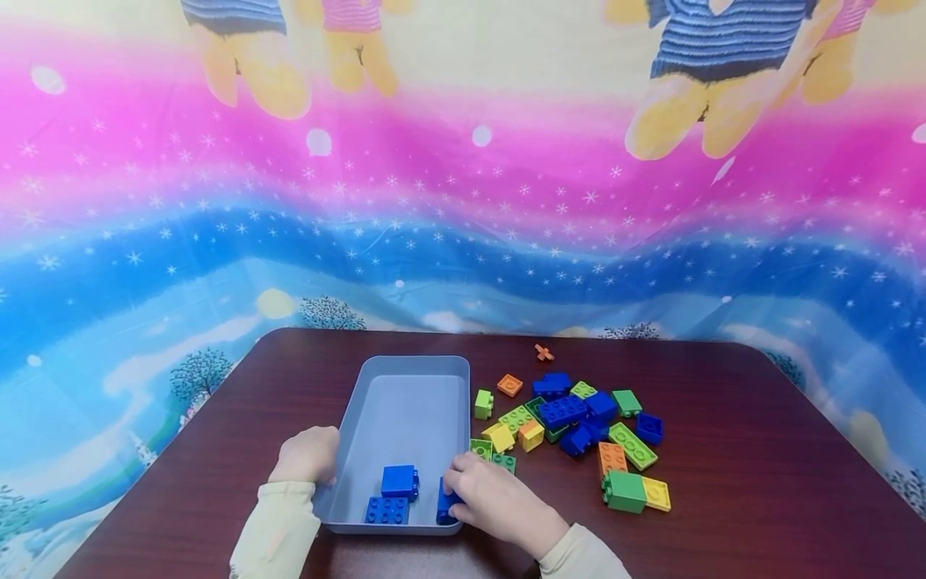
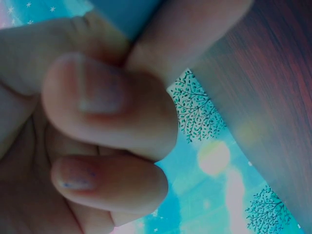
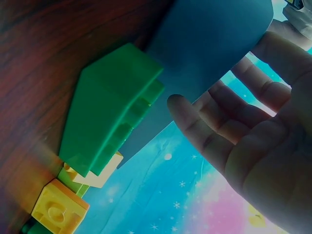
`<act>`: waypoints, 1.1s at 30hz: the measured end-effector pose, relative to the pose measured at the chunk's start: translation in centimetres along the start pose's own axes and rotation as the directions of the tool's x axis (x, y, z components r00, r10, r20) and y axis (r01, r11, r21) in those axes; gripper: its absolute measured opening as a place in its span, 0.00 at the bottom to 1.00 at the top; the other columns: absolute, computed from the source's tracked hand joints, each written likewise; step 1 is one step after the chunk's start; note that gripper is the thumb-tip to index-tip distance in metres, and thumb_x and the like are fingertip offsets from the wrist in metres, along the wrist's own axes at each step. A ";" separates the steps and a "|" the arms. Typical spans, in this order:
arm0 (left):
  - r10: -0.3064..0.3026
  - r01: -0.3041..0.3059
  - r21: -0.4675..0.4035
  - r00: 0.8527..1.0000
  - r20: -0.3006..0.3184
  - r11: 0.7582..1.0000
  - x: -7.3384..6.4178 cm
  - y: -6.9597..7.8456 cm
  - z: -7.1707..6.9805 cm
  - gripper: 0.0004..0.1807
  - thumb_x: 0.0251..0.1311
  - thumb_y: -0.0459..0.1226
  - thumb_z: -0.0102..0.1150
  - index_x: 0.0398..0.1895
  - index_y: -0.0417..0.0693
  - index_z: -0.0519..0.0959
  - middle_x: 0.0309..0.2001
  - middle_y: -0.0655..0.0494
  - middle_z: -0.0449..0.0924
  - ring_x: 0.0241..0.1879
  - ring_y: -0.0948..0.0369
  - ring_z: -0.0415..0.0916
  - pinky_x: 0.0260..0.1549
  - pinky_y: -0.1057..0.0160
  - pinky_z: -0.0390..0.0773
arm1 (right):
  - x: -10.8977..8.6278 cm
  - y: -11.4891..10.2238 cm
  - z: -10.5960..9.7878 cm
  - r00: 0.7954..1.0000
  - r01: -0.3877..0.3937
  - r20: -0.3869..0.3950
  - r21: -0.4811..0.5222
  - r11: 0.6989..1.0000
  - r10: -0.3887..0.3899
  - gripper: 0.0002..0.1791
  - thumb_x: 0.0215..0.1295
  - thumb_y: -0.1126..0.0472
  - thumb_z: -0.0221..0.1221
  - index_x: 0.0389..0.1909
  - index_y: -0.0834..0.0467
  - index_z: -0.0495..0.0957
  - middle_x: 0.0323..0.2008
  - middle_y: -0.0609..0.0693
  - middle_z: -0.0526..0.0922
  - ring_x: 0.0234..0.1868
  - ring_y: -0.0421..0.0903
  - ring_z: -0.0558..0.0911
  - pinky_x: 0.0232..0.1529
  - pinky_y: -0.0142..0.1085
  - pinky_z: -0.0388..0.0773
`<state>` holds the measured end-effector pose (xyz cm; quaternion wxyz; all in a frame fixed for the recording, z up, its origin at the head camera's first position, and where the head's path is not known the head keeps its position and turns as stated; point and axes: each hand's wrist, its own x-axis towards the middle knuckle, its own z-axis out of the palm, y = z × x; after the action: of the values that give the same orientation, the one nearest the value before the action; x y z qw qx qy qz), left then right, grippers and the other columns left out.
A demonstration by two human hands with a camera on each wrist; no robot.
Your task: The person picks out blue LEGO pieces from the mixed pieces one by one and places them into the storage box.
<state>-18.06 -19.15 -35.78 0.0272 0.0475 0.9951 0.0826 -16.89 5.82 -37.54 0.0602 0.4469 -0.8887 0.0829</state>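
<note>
A grey-blue tray (image 1: 405, 418) lies lengthwise on the dark table. My left hand (image 1: 307, 454) grips its left rim, fingers curled; the left wrist view has a bit of the tray (image 2: 129, 14) between thumb and finger. Reaching over the right wall, my right hand (image 1: 499, 500) pinches a blue brick (image 1: 444, 505) in the tray's near right corner. Two more blue bricks are inside near the front: one on its side (image 1: 399, 481), one studs up (image 1: 387, 510). In the right wrist view the tray wall (image 3: 204, 48) hides the pinched brick.
Right of the tray spreads a pile of blue bricks (image 1: 564, 410), with green, yellow and orange ones. A green brick (image 1: 624, 491) sits at its near side. An orange cross-shaped piece (image 1: 544, 352) lies toward the back edge. Behind the table hangs a patterned cloth (image 1: 463, 201).
</note>
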 end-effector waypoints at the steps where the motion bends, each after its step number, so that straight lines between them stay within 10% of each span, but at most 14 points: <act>1: 0.000 0.000 0.000 1.000 0.000 1.000 0.0 0.0 0.0 0.13 0.33 0.22 0.64 0.15 0.41 0.69 0.15 0.53 0.65 0.16 0.59 0.63 0.15 0.60 0.66 | 0.0 0.0 0.0 1.000 0.003 -0.003 -0.001 1.000 -0.003 0.08 0.51 0.56 0.64 0.31 0.54 0.79 0.29 0.42 0.74 0.33 0.34 0.71 0.33 0.24 0.70; 33: 0.011 -0.011 -0.004 1.000 -0.020 1.000 0.0 -0.1 0.3 0.14 0.35 0.21 0.62 0.14 0.42 0.67 0.14 0.53 0.63 0.16 0.59 0.62 0.15 0.61 0.65 | -0.4 0.8 -0.6 0.999 0.027 -0.034 -0.004 1.000 -0.027 0.10 0.53 0.55 0.63 0.34 0.55 0.81 0.31 0.43 0.76 0.32 0.35 0.71 0.34 0.24 0.70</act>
<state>-18.03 -19.21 -36.05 0.0169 0.0523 0.9948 0.0853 -17.34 6.72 -37.07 0.0771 0.4571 -0.8817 0.0879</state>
